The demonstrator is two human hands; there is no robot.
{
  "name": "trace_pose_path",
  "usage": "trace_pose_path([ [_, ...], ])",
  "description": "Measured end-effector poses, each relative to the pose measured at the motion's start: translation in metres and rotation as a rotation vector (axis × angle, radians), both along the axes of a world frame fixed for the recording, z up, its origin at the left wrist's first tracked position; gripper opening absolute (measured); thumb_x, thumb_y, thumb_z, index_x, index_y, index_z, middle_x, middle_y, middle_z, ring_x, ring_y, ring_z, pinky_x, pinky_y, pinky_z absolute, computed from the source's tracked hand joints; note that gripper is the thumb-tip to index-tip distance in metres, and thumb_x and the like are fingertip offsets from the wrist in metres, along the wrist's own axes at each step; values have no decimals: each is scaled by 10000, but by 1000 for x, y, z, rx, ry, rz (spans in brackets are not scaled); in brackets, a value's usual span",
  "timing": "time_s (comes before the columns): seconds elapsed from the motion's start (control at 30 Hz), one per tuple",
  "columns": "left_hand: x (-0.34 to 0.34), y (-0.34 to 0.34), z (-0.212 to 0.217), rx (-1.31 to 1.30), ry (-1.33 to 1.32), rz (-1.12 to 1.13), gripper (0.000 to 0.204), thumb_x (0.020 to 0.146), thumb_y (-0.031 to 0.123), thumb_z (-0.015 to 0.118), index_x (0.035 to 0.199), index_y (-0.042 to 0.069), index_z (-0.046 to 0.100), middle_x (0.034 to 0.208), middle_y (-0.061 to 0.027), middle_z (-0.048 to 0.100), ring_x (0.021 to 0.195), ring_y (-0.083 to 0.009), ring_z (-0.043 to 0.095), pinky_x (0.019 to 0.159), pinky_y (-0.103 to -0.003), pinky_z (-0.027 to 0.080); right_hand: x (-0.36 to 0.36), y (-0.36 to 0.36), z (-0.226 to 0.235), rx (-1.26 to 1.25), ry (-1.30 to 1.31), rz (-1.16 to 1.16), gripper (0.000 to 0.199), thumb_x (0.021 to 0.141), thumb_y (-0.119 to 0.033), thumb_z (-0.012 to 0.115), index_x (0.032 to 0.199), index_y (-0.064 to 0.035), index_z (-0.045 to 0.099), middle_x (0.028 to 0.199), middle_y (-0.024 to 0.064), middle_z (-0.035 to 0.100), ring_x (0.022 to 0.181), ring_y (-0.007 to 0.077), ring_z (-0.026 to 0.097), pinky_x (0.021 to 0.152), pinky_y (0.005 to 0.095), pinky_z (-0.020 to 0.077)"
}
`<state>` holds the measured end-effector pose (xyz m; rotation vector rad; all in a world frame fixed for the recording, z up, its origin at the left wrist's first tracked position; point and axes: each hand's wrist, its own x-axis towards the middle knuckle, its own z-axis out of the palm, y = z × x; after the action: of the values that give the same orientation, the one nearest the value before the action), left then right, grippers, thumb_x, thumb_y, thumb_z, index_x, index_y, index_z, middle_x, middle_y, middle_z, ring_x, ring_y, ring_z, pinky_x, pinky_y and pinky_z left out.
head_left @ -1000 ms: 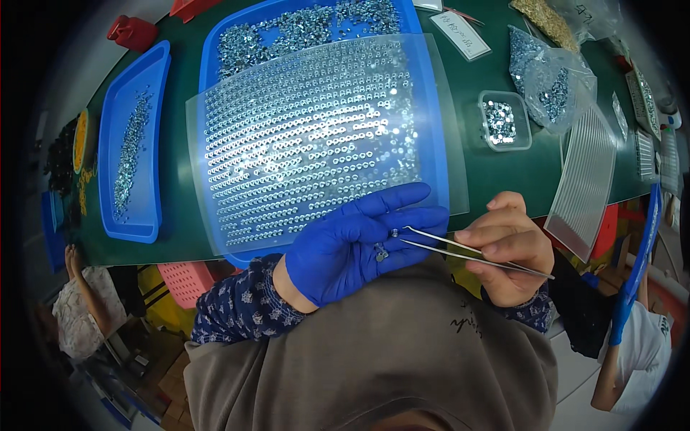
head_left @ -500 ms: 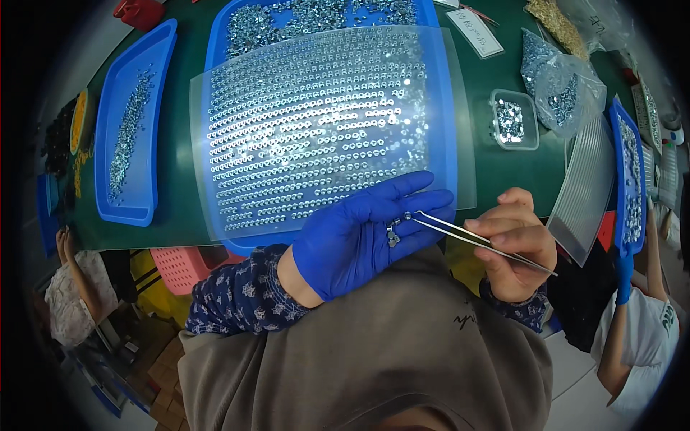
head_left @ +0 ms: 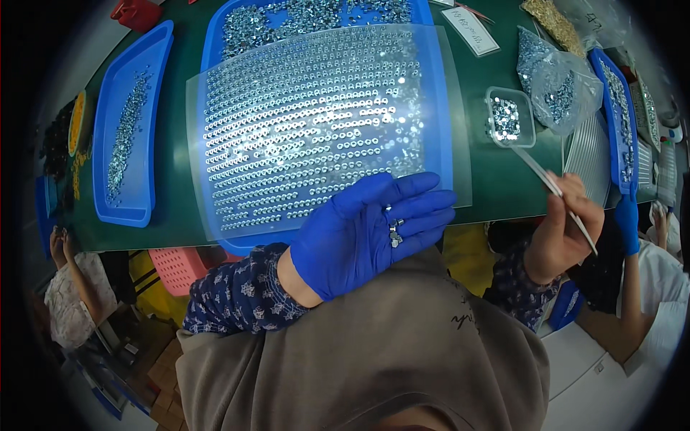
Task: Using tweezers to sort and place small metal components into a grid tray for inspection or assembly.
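My left hand [head_left: 352,241], in a blue glove, lies palm up with its fingers stretched out flat. Several small shiny metal pieces [head_left: 394,235] rest loose on it, near the base of the fingers. Bare and ungloved, my right hand [head_left: 564,233] pinches a pair of slim metal tweezers [head_left: 544,178]. Their tips reach the near edge of a small clear plastic box [head_left: 531,129] holding similar silvery pieces; whether the tips grip one I cannot tell. Beyond my left hand, a clear sheet [head_left: 195,144] bears rows of small shiny pieces and lies over a blue tray [head_left: 449,144].
A second blue tray [head_left: 159,79] with silvery pieces lies on the left of the green table [head_left: 496,176]. Plastic bags of pieces [head_left: 557,90] and a white card [head_left: 471,30] are at the far right. Another person's blue-gloved hand [head_left: 627,223] is by a blue tray [head_left: 611,136].
My right hand has moved right and away from my left palm, swinging the tweezer tips over to the clear box. At the right, the co-worker's tray has moved farther back.
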<state>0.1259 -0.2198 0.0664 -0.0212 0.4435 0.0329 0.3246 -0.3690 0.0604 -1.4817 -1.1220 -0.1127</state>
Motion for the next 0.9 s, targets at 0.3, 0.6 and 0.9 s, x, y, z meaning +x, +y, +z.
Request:
trace_pose_path([
  [0.3,2,0,-1,-24,-45,44,576,911,361,340,1311,-47,271,1353,-254,270,1279,-352,251,1062,-436,220,11,-4,-9,17,210,-99,159,786,30,589,906,-7,491,892,160,616,800,188,594,820,330,409],
  [0.6,1,3,4,58,-30,47,620,907,416,304,1351,-5,205,1367,-232,260,1288,-332,238,1069,-457,180,-31,1,8,-156,232,519,287,686,-20,692,878,-89,490,847,131,659,716,168,598,842,365,322],
  [0.9,-9,4,-4,41,-157,36,627,910,454,262,1329,-13,272,1308,-206,381,1229,-263,366,1046,-378,241,-34,11,17,-194,73,618,316,634,-19,730,867,-97,532,900,103,661,742,160,600,808,349,341],
])
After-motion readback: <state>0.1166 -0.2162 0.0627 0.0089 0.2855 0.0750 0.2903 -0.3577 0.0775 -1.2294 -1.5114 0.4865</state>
